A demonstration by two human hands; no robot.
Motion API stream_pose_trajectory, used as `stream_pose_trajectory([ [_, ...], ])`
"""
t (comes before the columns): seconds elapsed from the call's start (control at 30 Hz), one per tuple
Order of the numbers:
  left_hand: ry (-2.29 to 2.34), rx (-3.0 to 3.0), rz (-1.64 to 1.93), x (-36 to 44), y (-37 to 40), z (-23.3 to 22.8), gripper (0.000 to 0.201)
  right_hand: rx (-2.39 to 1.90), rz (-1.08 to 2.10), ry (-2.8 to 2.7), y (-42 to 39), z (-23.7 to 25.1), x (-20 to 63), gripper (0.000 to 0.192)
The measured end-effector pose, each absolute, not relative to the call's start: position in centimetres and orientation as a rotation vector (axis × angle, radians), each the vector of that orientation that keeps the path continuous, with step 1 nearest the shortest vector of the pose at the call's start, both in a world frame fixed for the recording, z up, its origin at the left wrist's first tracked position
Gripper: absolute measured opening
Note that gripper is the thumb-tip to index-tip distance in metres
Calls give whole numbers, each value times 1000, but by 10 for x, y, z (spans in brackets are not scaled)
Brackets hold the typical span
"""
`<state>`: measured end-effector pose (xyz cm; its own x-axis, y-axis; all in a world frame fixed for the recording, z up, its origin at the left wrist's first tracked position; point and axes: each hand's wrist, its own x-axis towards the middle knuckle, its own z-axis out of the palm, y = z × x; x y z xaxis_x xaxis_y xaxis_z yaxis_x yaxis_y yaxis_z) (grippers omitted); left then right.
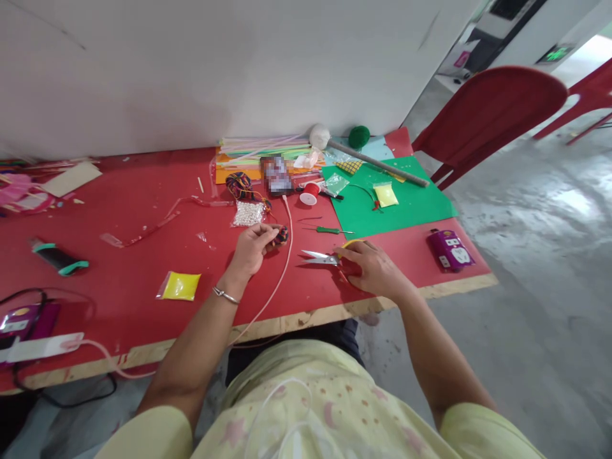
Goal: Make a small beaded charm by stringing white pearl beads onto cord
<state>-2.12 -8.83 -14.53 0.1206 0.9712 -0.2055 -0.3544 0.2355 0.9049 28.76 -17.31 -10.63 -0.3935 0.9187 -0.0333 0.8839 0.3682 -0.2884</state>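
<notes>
Left hand: the left hand (252,247) lies on the red table (143,255), fingers curled, pinching a small dark cord bundle (281,236) at its fingertips.
Right hand: the right hand (370,268) rests palm down over the scissors' handles, fingers bent over them; whether any finger is through a loop I cannot tell.
Scissors: the scissors (321,257) lie flat, blades shut and bare, just left of the right hand.
Long axis: roughly left to right across the table, tips pointing towards the left hand.
Key relation: the cord bundle sits just beyond the blade tips, up and to the left; near, not touching.
Nearer hand: the right hand is on the scissors; the left is apart from them.
Around: a pink cable (282,274) runs between the hands; a bead bag (248,213) lies behind the left hand; a green sheet (411,204) lies behind the right.
</notes>
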Motion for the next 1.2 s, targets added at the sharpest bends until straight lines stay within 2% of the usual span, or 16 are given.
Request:
stream_pose_trajectory([
  [0.13, 1004, 772, 1103, -10, -93, -144, 40, -1642, 376, -2281, -163, -95, 264, 40],
  [0.17, 997, 773, 1084, -7, -94, -144, 42, -1593, 377, -2165, -158, -96, 249, 42],
  [0.27, 968, 772, 1070, -2, -96, -143, 45, -1290, 554, -1960, -140, -113, 195, 68],
  [0.4, 944, 807, 1089, -8, -96, -140, 40, -1208, 606, -1867, -119, -147, 150, 49],
  [0.6, 872, 692, 982, -23, -96, -128, 41, -1268, 546, -1970, -120, -166, 151, 46],
  [0.83, 903, 871, 1054, -24, -102, -116, 19, -1080, 627, -1845, -127, -151, 142, 49],
  [0.93, 949, 972, 1134, -21, -103, -115, 16, -1108, 666, -1778, -125, -151, 142, 48],
  [1.07, 991, 1006, 1172, -15, -103, -120, 22, -1131, 628, -1691, -120, -155, 147, 55],
  [1.2, 965, 980, 1171, -9, -102, -122, 42, -1102, 619, -1701, -119, -154, 150, 56],
])
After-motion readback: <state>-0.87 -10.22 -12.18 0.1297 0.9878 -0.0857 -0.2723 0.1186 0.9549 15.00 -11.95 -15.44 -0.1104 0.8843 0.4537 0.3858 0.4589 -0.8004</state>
